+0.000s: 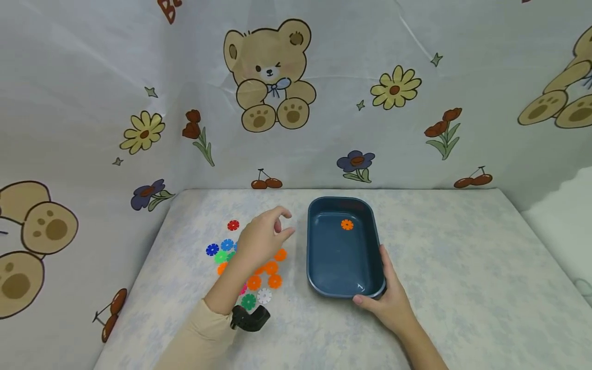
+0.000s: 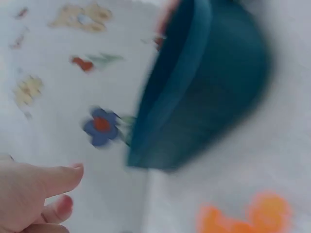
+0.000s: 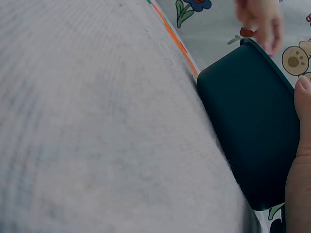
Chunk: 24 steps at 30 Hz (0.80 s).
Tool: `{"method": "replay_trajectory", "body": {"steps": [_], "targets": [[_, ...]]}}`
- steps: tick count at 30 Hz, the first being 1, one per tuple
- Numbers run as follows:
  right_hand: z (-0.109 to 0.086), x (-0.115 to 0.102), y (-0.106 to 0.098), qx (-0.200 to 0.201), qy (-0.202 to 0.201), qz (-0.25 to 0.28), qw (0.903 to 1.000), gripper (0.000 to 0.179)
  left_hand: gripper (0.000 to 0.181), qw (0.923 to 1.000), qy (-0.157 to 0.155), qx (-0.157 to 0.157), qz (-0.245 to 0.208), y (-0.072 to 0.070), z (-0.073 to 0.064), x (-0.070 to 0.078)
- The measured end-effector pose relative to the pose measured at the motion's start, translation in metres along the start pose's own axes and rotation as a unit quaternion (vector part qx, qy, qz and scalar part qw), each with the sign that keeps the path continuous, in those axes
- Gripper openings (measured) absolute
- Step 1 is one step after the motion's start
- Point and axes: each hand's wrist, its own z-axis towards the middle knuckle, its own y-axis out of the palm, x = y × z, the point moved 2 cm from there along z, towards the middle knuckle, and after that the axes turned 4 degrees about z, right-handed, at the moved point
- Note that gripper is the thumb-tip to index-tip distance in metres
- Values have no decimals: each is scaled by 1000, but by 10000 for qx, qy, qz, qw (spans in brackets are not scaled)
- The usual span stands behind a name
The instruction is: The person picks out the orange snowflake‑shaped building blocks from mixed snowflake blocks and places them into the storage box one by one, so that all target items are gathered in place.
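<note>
A dark blue rectangular box (image 1: 344, 267) stands on the table, with one orange notched disc (image 1: 347, 224) inside on its floor. My right hand (image 1: 390, 303) grips the box's near right corner, thumb at the near rim and fingers along the right side. In the right wrist view the right thumb (image 3: 303, 111) lies against the box (image 3: 248, 116). My left hand (image 1: 263, 236) is raised just left of the box, thumb and fingers apart with nothing between them. Below and around it lie loose discs, among them an orange disc (image 1: 275, 281) and a white disc (image 1: 264, 296).
Left of the box, a red disc (image 1: 233, 225), a dark blue disc (image 1: 212, 250) and a green disc (image 1: 248, 301) lie among several others. A black band (image 1: 250, 318) is at the left wrist. Behind the table (image 1: 462, 267) hangs a printed cloth (image 1: 333, 128).
</note>
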Motion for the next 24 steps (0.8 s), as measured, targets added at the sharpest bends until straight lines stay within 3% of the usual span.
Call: {"method": "replay_trajectory", "body": {"steps": [5,10,16,24], "targets": [[0,0,-1,12,-7,-7,10000,129,38,9979,-380,-486,216,24,-10,-42],[0,1,0,-19,-18,49,10000,129,38,9970,-422,-543,347,43,-12,-66],[0,2,-1,5,-95,99,9999,130,34,9971,-289,-592,391,55,-10,-72],[0,3,-1,-32,-34,44,10000,128,20,9968,-286,-660,355,59,-7,-69]]}}
